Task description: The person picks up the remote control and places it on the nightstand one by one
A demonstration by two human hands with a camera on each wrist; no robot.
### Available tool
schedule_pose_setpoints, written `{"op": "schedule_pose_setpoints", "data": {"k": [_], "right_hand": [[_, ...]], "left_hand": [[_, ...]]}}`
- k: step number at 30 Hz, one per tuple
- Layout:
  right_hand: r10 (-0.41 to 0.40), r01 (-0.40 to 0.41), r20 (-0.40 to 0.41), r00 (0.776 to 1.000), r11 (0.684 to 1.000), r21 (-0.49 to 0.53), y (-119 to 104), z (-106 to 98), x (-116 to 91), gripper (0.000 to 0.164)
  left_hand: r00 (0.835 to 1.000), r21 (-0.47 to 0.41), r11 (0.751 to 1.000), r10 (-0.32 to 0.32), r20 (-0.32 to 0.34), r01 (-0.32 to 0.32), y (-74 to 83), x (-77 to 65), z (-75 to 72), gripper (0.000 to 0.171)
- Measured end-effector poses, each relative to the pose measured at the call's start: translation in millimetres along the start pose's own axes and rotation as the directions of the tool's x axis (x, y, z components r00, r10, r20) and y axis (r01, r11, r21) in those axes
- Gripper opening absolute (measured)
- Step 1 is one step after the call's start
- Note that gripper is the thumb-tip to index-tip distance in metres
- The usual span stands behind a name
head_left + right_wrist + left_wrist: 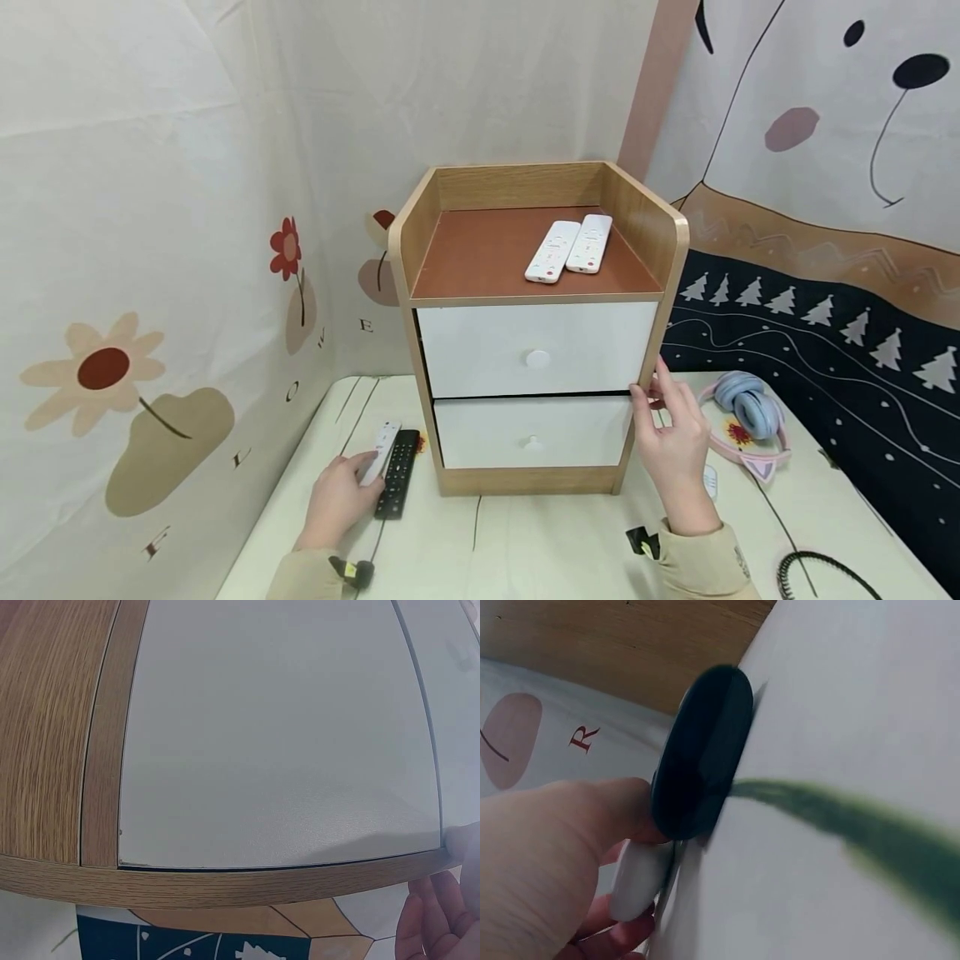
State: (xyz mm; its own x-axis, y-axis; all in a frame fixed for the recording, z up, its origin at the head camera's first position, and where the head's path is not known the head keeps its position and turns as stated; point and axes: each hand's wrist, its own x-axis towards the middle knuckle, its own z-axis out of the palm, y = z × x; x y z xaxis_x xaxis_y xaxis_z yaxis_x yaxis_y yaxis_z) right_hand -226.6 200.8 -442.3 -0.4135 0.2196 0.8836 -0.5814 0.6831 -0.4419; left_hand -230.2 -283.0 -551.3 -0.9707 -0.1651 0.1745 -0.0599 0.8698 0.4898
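Note:
On the left of the table, my left hand point(337, 498) grips a white remote control point(385, 446) between thumb and fingers. Right alongside it lies a black remote control point(398, 475), whose dark end point(702, 754) is close to the thumb in the left wrist view. A small wooden cabinet point(528, 481) with two white drawers, both pushed in, stands at the centre. My right hand point(675, 442) holds its right side panel, thumb at the front edge and fingers along the outer side. Two more white remotes point(553, 252) lie side by side on the cabinet's brown top.
Right of the cabinet lie pink headphones point(750, 417) with blue ear pads, and a small white object point(710, 481) sits partly behind my right hand. A coiled black cord point(821, 558) lies at the front right. Printed cloth point(187, 208) hangs around the table.

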Motion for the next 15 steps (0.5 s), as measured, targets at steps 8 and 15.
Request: {"op": "schedule_pose_setpoints", "data": {"k": [8, 15], "right_hand": [[0.006, -0.006, 0.004, 1.000, 1.000, 0.005, 1, 0, 0, 0.067], [0.003, -0.003, 0.003, 1.000, 1.000, 0.000, -2, 0, 0, 0.068]], "left_hand": [[0.998, -0.048, 0.998, -0.031, -0.056, 0.029, 7.9, -0.2, -1.7, 0.052], [0.977, -0.078, 0.994, 0.061, -0.203, -0.079, 31.4, -0.6, -12.2, 0.047]]}}
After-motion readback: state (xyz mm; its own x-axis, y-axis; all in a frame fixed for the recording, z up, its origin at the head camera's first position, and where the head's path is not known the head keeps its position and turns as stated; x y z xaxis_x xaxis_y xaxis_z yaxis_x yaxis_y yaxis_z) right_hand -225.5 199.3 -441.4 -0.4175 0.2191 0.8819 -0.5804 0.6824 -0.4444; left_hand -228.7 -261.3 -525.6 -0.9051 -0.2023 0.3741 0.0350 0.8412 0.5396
